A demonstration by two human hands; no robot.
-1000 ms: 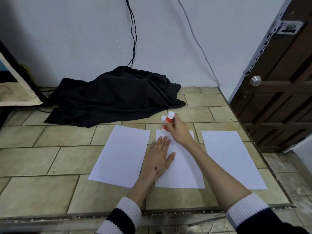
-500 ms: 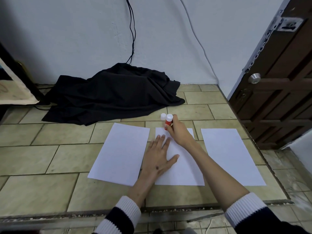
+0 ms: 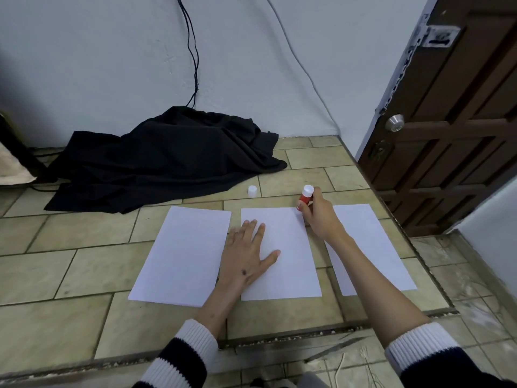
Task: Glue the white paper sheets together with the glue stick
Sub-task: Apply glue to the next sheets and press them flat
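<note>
While the middle sheet (image 3: 282, 256) is pinned flat under the spread left hand (image 3: 246, 254), the glue stick (image 3: 304, 198) is gripped, tilted, by the right hand (image 3: 320, 217) at its far right corner.

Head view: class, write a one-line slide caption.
Left hand flattens the middle sheet while right hand glues its far corner with glue stick.

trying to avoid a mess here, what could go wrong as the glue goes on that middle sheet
The glue stick in the right hand sits at the middle sheet's far right corner, so a stroke may run off onto the tiles. The left hand pins only the left side; the right side could shift or wrinkle.
</note>
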